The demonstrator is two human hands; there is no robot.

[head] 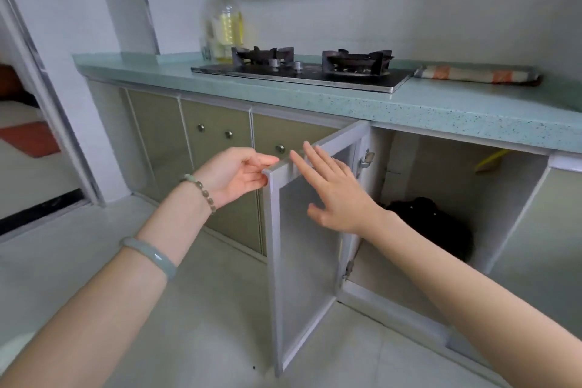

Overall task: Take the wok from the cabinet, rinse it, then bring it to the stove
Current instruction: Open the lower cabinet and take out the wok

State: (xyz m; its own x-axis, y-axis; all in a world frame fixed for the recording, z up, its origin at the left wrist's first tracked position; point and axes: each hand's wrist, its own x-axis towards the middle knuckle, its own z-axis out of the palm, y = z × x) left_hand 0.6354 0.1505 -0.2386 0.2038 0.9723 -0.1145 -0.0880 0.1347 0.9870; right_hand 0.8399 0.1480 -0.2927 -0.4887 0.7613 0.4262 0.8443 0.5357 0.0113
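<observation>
Left hand [234,175], two greenish bracelets on its wrist, pinching the top outer corner of the swung-open grey aluminium-framed cabinet door with frosted panel [304,264]; right hand [333,192] just beside that door's inner face, fingers spread and flat, holding nothing, contact with the panel impossible to tell. Behind the door, deep on the floor of the open cabinet [516,214], a dark rounded shape [434,227], likely the wok, too shadowed to confirm. Above the door, on the speckled pale-green counter [441,107], a black two-burner gas stove [302,71], with a clear plastic oil bottle [225,25] left of it and a folded orange-and-white cloth [475,74] right of it.
</observation>
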